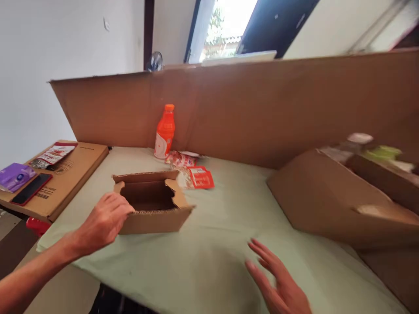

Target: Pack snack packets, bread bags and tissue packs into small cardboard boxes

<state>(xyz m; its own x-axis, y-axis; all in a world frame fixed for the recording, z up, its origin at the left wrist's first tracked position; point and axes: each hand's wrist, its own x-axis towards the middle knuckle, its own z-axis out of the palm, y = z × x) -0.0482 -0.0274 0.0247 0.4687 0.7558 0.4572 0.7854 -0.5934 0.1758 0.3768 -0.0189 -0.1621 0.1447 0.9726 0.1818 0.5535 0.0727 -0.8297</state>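
A small open cardboard box stands on the table, its flaps up and its inside dark. My left hand is closed on the near left corner of its rim. Over the front of the table hovers my right hand, fingers apart and nothing in it. Just behind the small box lie a red and white packet and another crumpled packet. An orange bottle with an orange cap stands upright behind them.
A tall cardboard panel runs along the back. On the right, a larger cardboard box holds blurred items. At left, a flat carton carries a phone, a purple pack and a foil packet. Pale green cloth covers the table.
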